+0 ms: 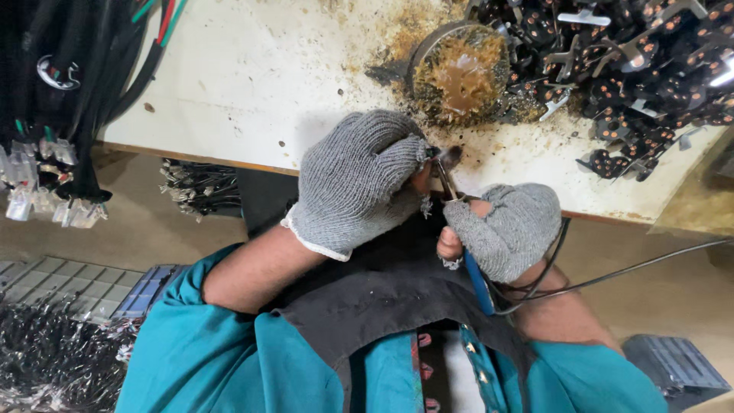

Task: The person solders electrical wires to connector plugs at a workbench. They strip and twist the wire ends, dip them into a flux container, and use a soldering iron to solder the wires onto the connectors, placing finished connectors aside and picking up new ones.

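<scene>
Gripping a soldering iron (pixel 461 229) by its blue handle, the right hand (pixel 508 229) is curled shut in a grey knit glove with open fingertips, and the iron's shaft slants up and to the left from the fist. Its tip meets a small dark part (pixel 442 155) pinched in the closed fingers of the left hand (pixel 358 180), also in a grey glove; what the part is cannot be told, as the glove hides most of it. The two hands sit just beside each other at the near edge of the white worktable (pixel 252 76), the left higher and nearer the table. A black cord (pixel 627 268) trails from the iron's handle off to the right. Beyond the hands stands a round tin of brown flux (pixel 461 70), ringed by brown stains, with a heap of black plug parts (pixel 650 69) to its right.
</scene>
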`<state>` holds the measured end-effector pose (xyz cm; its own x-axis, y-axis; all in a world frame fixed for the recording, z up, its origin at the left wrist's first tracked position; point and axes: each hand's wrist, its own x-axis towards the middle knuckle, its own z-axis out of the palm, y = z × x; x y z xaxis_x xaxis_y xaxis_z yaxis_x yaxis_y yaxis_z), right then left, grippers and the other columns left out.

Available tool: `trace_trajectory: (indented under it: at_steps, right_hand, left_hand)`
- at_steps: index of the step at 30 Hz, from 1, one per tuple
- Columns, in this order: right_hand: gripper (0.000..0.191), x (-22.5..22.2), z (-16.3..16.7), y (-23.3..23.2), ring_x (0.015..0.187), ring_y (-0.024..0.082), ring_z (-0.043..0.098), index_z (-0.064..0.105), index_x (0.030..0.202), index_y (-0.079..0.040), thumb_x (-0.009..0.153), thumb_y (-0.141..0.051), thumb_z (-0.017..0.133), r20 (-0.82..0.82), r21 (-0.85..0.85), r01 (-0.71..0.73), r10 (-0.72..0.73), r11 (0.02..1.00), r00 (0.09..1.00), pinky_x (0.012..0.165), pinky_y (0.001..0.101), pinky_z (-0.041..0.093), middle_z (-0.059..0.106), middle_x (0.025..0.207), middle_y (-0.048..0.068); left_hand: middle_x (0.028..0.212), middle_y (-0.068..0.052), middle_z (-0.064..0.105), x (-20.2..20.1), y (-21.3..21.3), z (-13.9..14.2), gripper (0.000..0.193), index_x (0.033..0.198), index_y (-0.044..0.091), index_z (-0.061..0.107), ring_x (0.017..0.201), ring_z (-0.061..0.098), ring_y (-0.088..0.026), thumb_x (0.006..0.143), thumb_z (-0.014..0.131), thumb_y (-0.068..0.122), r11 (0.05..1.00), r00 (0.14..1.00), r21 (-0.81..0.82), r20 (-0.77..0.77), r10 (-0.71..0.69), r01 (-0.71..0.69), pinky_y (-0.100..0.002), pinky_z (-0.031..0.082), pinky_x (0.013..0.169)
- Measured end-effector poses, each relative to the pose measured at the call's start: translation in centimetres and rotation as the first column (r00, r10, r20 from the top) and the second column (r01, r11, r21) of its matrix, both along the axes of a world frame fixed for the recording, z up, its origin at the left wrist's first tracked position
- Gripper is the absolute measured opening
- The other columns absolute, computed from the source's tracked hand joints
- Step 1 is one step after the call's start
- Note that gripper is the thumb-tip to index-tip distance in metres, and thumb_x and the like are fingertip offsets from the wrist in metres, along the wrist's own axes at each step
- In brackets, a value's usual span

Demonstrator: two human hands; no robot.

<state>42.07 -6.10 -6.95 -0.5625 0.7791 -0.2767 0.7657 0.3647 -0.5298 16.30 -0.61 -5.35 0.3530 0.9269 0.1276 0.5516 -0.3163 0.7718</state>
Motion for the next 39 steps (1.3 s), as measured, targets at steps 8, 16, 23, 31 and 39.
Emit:
trace_trajectory:
  at_steps: [8, 16, 23, 31, 39]
  right_hand:
    - [0.013, -0.4, 0.8, 1.0, 0.053, 0.031, 0.061, 0.076, 0.079, -0.020, 0.076, -0.032, 0.078, -0.105, -0.014, 0.081, -0.082, 0.997, 0.991, 0.051, 0.0465, 0.045, 0.065, 0.061, 0.008]
    - [0.029, -1.2, 1.5, 1.1, 0.046, 0.023, 0.061, 0.070, 0.058, -0.017, 0.080, -0.034, 0.077, 0.059, -0.481, 0.395, -0.420, 0.783, 0.905, 0.046, 0.0407, 0.046, 0.064, 0.050, 0.002]
    - [0.019, -1.7, 1.6, 1.2, 0.047, 0.029, 0.056, 0.072, 0.069, -0.007, 0.077, -0.021, 0.083, -0.397, -0.202, 0.316, -0.372, 0.927, 0.839, 0.046, 0.0402, 0.040, 0.057, 0.054, 0.008]
    - [0.020, -0.5, 1.6, 0.3, 0.064, 0.034, 0.061, 0.076, 0.087, -0.002, 0.082, -0.021, 0.077, -0.354, 0.229, 0.124, -0.036, 0.965, 0.934, 0.060, 0.0472, 0.044, 0.062, 0.068, 0.011]
    - [0.029, -2.8, 3.2, 2.0, 0.053, 0.029, 0.063, 0.072, 0.068, -0.001, 0.085, -0.024, 0.074, -0.111, -0.482, 0.540, -0.660, 0.689, 0.743, 0.052, 0.0409, 0.049, 0.066, 0.059, 0.011]
  left_hand:
    - [0.113, -0.009, 0.066, 0.4, 0.0, 0.0, 0.031, 0.105, 0.013, 0.068, 0.099, 0.068, -0.033, 0.079, 0.085, 0.018, 1.000, 1.000, -0.015, -0.010, 0.014, -0.015, -0.042, 0.056, 0.079]
    - [0.117, -0.011, 0.065, 0.4, 0.0, -0.3, 0.031, 0.113, 0.009, 0.066, 0.102, 0.067, -0.034, 0.088, 0.083, 0.017, 0.998, 1.000, 0.064, 0.015, 0.026, -0.027, -0.043, 0.056, 0.083]
    - [0.113, -0.011, 0.065, 0.4, 0.1, -0.2, 0.031, 0.108, 0.009, 0.066, 0.099, 0.066, -0.034, 0.084, 0.083, 0.017, 1.000, 1.000, 0.031, -0.003, 0.005, -0.005, -0.043, 0.056, 0.082]
    - [0.114, -0.012, 0.065, 0.3, -0.1, -0.4, 0.042, 0.109, 0.008, 0.066, 0.101, 0.066, -0.036, 0.074, 0.085, 0.020, 0.999, 1.000, 0.034, 0.001, -0.006, 0.006, -0.044, 0.055, 0.084]
    - [0.117, -0.010, 0.065, 0.5, -0.3, -0.7, 0.034, 0.114, 0.011, 0.066, 0.102, 0.068, -0.033, 0.087, 0.085, 0.017, 0.997, 1.000, 0.072, 0.006, 0.026, -0.027, -0.043, 0.056, 0.084]
